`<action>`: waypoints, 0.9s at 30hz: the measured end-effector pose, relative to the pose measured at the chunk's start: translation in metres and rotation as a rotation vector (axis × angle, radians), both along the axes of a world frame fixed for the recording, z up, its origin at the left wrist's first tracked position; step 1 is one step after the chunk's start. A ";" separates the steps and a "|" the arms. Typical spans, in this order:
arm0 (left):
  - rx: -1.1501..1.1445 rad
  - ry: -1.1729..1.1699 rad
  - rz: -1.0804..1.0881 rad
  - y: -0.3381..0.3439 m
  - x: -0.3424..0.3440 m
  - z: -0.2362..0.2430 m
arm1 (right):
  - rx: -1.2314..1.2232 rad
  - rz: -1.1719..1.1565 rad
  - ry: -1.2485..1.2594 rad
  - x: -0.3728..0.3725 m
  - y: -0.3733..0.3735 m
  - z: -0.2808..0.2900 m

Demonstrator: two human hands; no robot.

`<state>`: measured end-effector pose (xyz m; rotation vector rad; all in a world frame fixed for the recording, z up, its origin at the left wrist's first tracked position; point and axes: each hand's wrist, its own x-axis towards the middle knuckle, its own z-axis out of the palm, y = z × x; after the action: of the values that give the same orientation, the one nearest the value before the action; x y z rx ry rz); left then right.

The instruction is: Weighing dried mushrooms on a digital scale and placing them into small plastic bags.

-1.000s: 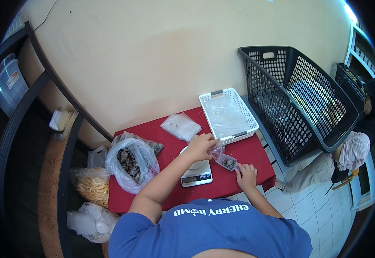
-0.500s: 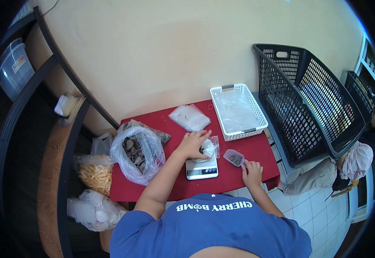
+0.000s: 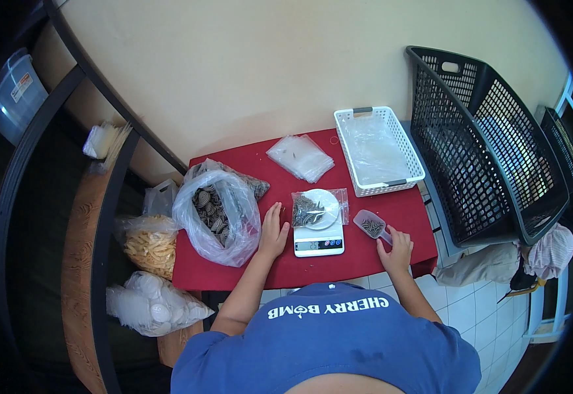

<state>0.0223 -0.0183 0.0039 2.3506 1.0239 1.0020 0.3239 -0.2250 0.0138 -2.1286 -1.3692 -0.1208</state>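
Observation:
A clear plastic bag [image 3: 303,209] with dark striped pieces lies across the round white plate of a digital kitchen scale [image 3: 318,247]. My left hand [image 3: 274,234] rests on the red cloth just left of the scale, fingers stretched out and nothing in them. To its left stands a large open plastic bag [image 3: 247,226] full of dark striped spiral pieces. On the right, my right hand [image 3: 399,250] has its thumb and fingers around the handle of a small translucent scoop [image 3: 365,217], which lies on the table with more dark pieces in it.
Flat clear bags [image 3: 299,157] lie stacked behind the scale. A white basket [image 3: 416,172] holding clear plastic stands at the back right, beside a large black crate [image 3: 457,144]. At the left, bags of tan pieces [image 3: 150,253] and white items [image 3: 155,305] sit by a shelf [image 3: 80,249].
My left hand has let go of the small bag on the scale and moved left and down onto the cloth. My right hand stays at the scoop handle. The whole view has shifted slightly.

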 end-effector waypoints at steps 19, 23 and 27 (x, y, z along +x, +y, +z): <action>-0.449 -0.226 0.147 0.031 0.012 -0.008 | 0.089 -0.023 -0.217 -0.056 0.032 0.060; -0.629 -0.049 0.103 0.031 0.030 0.023 | -0.155 -0.027 0.007 -0.060 0.079 0.059; -0.398 -0.082 0.166 0.036 0.028 0.005 | -0.020 0.132 0.285 -0.062 0.107 0.036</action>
<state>0.0507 0.0172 0.0087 1.9143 1.2701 0.8500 0.2621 -0.1184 0.0500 -1.9740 -1.3374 0.2409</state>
